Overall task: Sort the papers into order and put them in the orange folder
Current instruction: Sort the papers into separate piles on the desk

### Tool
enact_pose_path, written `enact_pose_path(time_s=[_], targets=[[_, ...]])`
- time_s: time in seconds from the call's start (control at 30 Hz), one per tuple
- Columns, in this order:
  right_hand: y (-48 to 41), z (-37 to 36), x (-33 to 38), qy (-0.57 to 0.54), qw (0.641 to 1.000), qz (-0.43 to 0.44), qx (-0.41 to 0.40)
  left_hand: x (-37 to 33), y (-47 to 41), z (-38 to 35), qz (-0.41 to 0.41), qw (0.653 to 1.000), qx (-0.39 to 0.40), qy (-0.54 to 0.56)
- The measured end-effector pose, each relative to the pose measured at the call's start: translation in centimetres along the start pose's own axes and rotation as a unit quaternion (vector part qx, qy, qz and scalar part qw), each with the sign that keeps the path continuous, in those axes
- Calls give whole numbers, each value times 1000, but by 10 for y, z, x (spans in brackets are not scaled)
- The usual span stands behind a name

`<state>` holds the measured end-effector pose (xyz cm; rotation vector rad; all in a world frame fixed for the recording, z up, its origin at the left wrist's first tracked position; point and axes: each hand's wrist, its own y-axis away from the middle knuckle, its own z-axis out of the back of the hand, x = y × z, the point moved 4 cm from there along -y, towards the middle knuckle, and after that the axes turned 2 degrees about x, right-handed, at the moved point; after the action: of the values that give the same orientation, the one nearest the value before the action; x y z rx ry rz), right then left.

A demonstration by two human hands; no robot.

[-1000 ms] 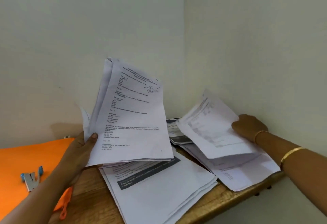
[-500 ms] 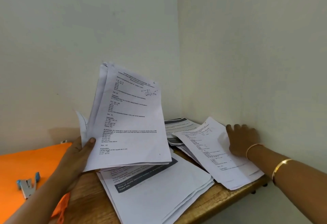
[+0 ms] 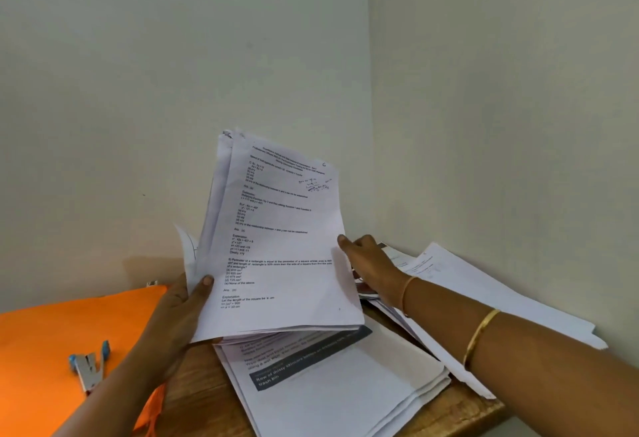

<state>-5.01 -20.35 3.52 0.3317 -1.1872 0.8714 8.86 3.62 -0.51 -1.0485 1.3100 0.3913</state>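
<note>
My left hand (image 3: 179, 312) grips a sheaf of printed papers (image 3: 276, 246) by its lower left edge and holds it upright above the table. My right hand (image 3: 373, 264) is at the sheaf's right edge, its thumb on the front sheet and its fingers curled behind. The orange folder (image 3: 69, 326) lies flat on the left. A thick stack of papers (image 3: 345, 384) with a dark banner lies under the sheaf. More loose sheets (image 3: 484, 291) are spread on the right, under my right forearm.
A small stapler with blue ends (image 3: 88, 364) rests on the orange folder. The wooden table (image 3: 193, 384) fits into a corner between two pale walls. Its right edge (image 3: 477, 412) lies under overhanging sheets.
My right hand left the sheet it laid on the right-hand pile and moved left to the right edge of the sheaf. My left hand kept its grip on the sheaf.
</note>
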Motion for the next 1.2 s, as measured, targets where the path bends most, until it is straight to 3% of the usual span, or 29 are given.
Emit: enact_pose_path(time_s=[0.2, 0.4, 0.83, 1.0, 1.2], targets=[[-5, -15, 9, -65, 998, -9, -19, -1, 1, 2, 10, 1000, -16, 20], [-8, -11, 14, -9, 997, 25, -69, 0, 0, 4, 12, 999, -20, 34], [-9, -1, 10, -6, 995, 44, -87, -5, 0, 5, -5, 999, -32, -2], [-12, 5, 10, 46, 992, 68, -95, -3, 0, 4, -4, 1000, -29, 3], [-18, 29, 6, 83, 981, 77, -154, -6, 0, 4, -3, 999, -36, 17]])
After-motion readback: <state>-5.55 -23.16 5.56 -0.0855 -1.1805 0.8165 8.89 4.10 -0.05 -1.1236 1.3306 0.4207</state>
